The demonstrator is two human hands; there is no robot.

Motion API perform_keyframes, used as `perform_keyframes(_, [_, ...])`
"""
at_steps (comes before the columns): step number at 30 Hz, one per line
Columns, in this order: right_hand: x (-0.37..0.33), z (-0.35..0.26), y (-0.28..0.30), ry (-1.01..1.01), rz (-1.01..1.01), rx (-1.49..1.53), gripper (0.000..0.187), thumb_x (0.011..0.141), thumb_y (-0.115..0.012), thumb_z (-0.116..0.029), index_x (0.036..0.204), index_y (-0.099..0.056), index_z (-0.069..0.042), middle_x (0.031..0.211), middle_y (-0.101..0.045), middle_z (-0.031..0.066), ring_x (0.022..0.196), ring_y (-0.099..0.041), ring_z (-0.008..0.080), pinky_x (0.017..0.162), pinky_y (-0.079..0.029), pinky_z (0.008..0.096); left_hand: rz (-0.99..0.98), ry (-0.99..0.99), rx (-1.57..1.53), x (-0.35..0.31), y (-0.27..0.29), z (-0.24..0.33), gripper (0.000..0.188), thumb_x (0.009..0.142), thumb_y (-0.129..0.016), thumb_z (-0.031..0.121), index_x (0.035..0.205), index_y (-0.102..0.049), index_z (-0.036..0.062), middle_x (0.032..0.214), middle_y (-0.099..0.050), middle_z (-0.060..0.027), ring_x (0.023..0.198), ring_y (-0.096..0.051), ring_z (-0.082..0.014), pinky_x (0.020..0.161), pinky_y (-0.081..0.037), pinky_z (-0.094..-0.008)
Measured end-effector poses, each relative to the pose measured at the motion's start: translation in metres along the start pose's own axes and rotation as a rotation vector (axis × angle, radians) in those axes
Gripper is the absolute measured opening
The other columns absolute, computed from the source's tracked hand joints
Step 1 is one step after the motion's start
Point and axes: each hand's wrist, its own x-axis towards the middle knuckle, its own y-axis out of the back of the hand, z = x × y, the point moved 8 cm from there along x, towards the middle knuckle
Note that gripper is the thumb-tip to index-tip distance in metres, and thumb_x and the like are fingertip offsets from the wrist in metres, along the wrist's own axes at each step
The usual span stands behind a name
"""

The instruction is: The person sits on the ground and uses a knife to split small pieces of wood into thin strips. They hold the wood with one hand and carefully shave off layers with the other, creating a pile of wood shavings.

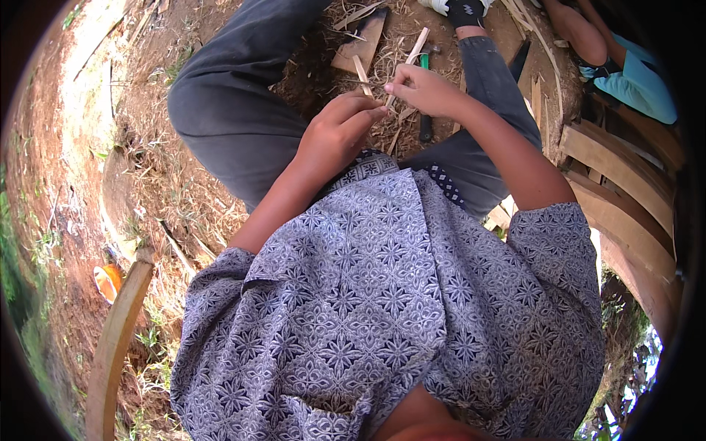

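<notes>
My left hand (340, 131) is closed, its fingertips against the lower end of a long pale wooden strip (418, 45). My right hand (425, 91) is above and to the right of it, with thumb and fingers pinched on a thin dark piece (370, 84), too small to name. The long strip passes behind my right fingers, which hide part of it. A shorter pale strip (361, 67) sticks up just beyond my left knuckles. On the ground to the right of the strips lies a hammer (426, 126) with a green and black handle.
Wood shavings (401, 140) cover the soil between my legs. A flat board (362, 42) lies beyond my hands. Curved wooden pieces (621, 158) stand at the right, near another person's leg (581, 33). A curved beam (118, 349) and an orange object (107, 281) are at the left.
</notes>
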Motion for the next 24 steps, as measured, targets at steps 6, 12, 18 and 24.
perform_keyframes(6, [-0.010,0.003,-0.005,0.061,0.098,-0.003,0.034,0.099,-0.067,-0.040,0.094,-0.061,-0.006,0.073,-0.058,0.0057,0.068,-0.057,0.0180,0.064,-0.045,0.0371,-0.018,-0.004,-0.014,-0.001,-0.003,0.001,0.030,0.081,-0.075,-0.004,0.110,-0.073,0.0044,0.110,-0.071,-0.0123,0.101,-0.071,-0.0307,0.085,-0.059,-0.0392])
perform_keyframes(12, [-0.010,-0.009,-0.008,0.032,0.165,-0.037,0.034,0.099,-0.066,-0.039,0.098,-0.062,-0.006,0.074,-0.061,0.0086,0.067,-0.059,0.0206,0.063,-0.046,0.0385,-0.011,-0.001,0.003,-0.005,-0.003,-0.002,0.027,0.083,-0.076,-0.003,0.109,-0.073,0.0042,0.109,-0.071,-0.0125,0.099,-0.071,-0.0301,0.083,-0.059,-0.0388])
perform_keyframes(18, [-0.008,-0.002,-0.015,0.014,0.195,-0.008,0.034,0.099,-0.066,-0.041,0.101,-0.062,-0.007,0.077,-0.067,0.0112,0.070,-0.066,0.0247,0.065,-0.049,0.0397,-0.002,-0.006,0.007,-0.005,-0.002,-0.002,0.027,0.082,-0.076,-0.002,0.108,-0.073,0.0041,0.108,-0.071,-0.0121,0.097,-0.072,-0.0293,0.081,-0.059,-0.0380])
perform_keyframes(24, [-0.001,0.007,-0.022,-0.008,0.248,0.047,0.037,0.098,-0.066,-0.044,0.101,-0.063,-0.007,0.079,-0.069,0.0163,0.077,-0.069,0.0328,0.072,-0.052,0.0431,-0.012,0.053,0.021,-0.004,0.000,-0.005,0.029,0.080,-0.076,-0.003,0.108,-0.073,0.0047,0.108,-0.071,-0.0114,0.098,-0.072,-0.0290,0.082,-0.059,-0.0380])
